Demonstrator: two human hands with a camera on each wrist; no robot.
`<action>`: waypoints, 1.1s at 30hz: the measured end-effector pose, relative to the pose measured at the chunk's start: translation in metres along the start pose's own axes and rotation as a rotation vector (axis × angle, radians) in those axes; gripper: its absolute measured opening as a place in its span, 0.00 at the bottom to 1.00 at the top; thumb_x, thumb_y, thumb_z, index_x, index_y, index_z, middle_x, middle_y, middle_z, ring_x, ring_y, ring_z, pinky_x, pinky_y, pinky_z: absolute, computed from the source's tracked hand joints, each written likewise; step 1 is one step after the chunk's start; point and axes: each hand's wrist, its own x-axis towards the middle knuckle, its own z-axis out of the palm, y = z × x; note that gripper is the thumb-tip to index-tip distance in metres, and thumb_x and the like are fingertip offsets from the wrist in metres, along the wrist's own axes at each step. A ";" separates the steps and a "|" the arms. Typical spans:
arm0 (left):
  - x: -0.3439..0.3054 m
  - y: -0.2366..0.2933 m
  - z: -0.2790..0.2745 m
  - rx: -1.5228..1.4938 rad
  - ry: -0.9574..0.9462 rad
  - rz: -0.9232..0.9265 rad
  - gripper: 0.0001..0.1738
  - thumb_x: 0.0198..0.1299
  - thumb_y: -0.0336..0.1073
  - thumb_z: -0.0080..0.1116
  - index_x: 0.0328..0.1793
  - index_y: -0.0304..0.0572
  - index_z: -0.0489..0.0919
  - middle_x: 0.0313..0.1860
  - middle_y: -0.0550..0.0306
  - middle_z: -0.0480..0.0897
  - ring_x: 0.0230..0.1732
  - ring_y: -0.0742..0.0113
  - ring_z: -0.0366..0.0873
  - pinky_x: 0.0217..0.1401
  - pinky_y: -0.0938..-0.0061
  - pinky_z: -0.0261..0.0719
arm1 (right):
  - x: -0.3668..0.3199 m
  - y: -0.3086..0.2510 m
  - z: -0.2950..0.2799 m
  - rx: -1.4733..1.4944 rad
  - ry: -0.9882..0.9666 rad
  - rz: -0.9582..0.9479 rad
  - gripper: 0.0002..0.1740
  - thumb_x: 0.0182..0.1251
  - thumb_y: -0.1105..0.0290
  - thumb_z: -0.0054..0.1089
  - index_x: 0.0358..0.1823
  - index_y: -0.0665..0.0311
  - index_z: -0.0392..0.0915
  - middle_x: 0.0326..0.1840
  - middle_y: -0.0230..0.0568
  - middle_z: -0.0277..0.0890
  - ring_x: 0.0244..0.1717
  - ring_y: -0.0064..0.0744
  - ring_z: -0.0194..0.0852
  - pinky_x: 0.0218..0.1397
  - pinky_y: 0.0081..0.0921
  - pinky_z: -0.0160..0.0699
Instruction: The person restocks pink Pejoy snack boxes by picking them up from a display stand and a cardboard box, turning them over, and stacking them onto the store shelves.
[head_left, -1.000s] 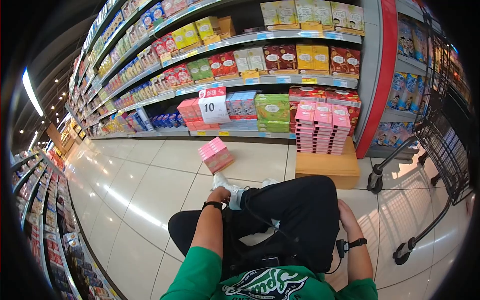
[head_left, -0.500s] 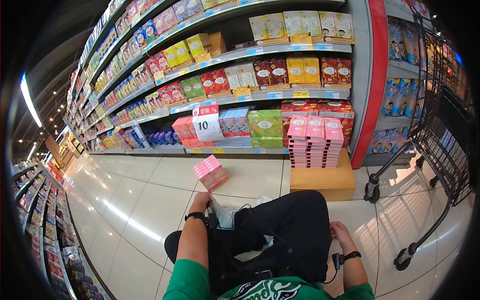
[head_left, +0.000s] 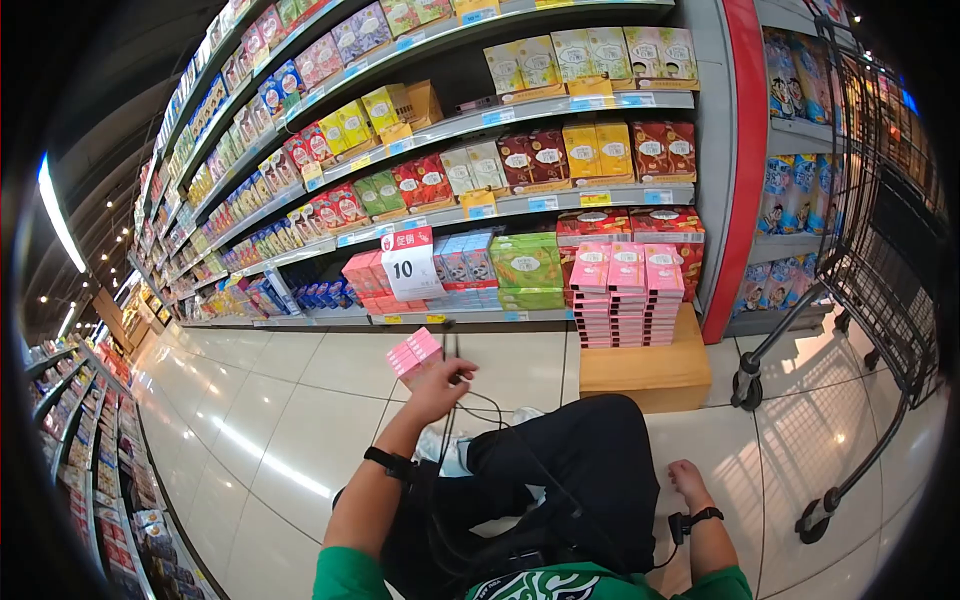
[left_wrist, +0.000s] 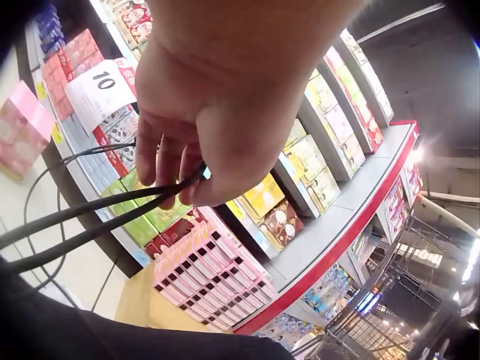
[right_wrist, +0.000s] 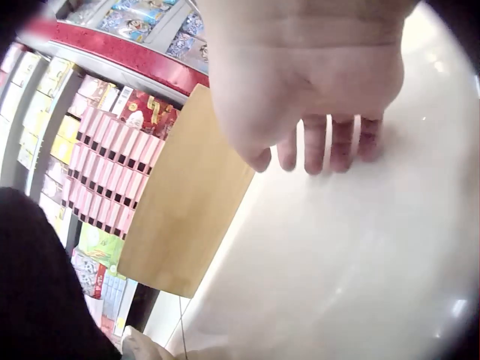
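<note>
Thin black cables (left_wrist: 90, 202) run between the thumb and fingers of my left hand (head_left: 440, 388), which pinches them above my shoe. Just beyond that hand, a block of pink boxes (head_left: 412, 348) sits on the tiled floor, partly covered by the hand in the head view. My right hand (head_left: 688, 480) is low beside my right knee and holds nothing. In the right wrist view its fingers (right_wrist: 315, 146) hang apart, over the pale floor. Stacked pink boxes (head_left: 625, 290) stand in several layers on a wooden step (head_left: 645, 375) ahead of my knee.
Shelves of boxed goods (head_left: 520, 200) line the far side, with a price sign (head_left: 408, 268) reading 10 on the lowest row. A wire shopping cart (head_left: 880, 250) stands at the right. Another shelf (head_left: 90, 450) runs along the left.
My left hand has risen from beside the shoe and moved forward and right, lifting the cables. My right hand has come away from the knee toward the floor. The view has tilted up slightly.
</note>
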 end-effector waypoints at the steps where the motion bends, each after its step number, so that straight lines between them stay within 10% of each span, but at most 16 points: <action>1: -0.001 0.014 0.006 -0.005 -0.056 -0.057 0.15 0.58 0.26 0.54 0.52 0.39 0.79 0.41 0.56 0.81 0.47 0.66 0.78 0.51 0.73 0.77 | 0.029 0.027 -0.004 -0.108 0.120 -0.184 0.12 0.68 0.63 0.54 0.44 0.62 0.76 0.34 0.35 0.77 0.35 0.32 0.76 0.40 0.30 0.75; 8: 0.018 0.056 0.001 0.494 0.073 -0.082 0.13 0.58 0.31 0.52 0.49 0.42 0.81 0.32 0.48 0.81 0.38 0.54 0.81 0.44 0.65 0.77 | 0.022 0.001 -0.006 -0.640 0.739 -0.468 0.15 0.59 0.67 0.62 0.46 0.63 0.76 0.51 0.44 0.75 0.56 0.48 0.70 0.58 0.39 0.69; 13: -0.002 0.116 -0.013 0.558 0.200 -0.019 0.11 0.53 0.33 0.55 0.42 0.42 0.82 0.32 0.46 0.82 0.37 0.49 0.81 0.39 0.59 0.77 | 0.012 0.021 0.011 -0.776 0.790 -0.523 0.20 0.59 0.67 0.60 0.53 0.62 0.74 0.61 0.43 0.70 0.66 0.45 0.61 0.67 0.43 0.57; 19: -0.028 0.188 -0.038 0.516 0.277 -0.075 0.10 0.52 0.31 0.57 0.40 0.35 0.80 0.25 0.52 0.79 0.25 0.66 0.76 0.34 0.72 0.75 | 0.008 0.012 0.010 -0.895 0.728 -0.492 0.23 0.63 0.63 0.58 0.59 0.61 0.72 0.66 0.42 0.67 0.70 0.44 0.57 0.70 0.45 0.53; 26: -0.015 0.116 -0.016 0.776 0.104 -0.131 0.08 0.50 0.31 0.56 0.37 0.39 0.78 0.19 0.51 0.74 0.23 0.55 0.73 0.31 0.63 0.71 | 0.009 0.013 0.001 -0.905 0.658 -0.458 0.25 0.65 0.61 0.56 0.63 0.61 0.70 0.70 0.42 0.64 0.73 0.44 0.54 0.72 0.47 0.48; 27: 0.000 0.120 -0.012 0.814 0.000 -0.312 0.10 0.50 0.36 0.58 0.40 0.44 0.78 0.31 0.50 0.83 0.37 0.48 0.81 0.39 0.57 0.77 | 0.005 0.019 -0.005 -0.900 0.702 -0.437 0.26 0.65 0.62 0.55 0.64 0.61 0.68 0.72 0.42 0.62 0.74 0.44 0.52 0.74 0.47 0.46; 33: 0.098 0.052 0.002 0.920 -0.308 -0.366 0.15 0.50 0.35 0.58 0.47 0.46 0.78 0.41 0.50 0.84 0.45 0.49 0.82 0.46 0.58 0.79 | -0.006 0.014 -0.005 -0.977 0.687 -0.270 0.30 0.68 0.62 0.50 0.70 0.63 0.62 0.76 0.46 0.55 0.79 0.46 0.45 0.78 0.53 0.36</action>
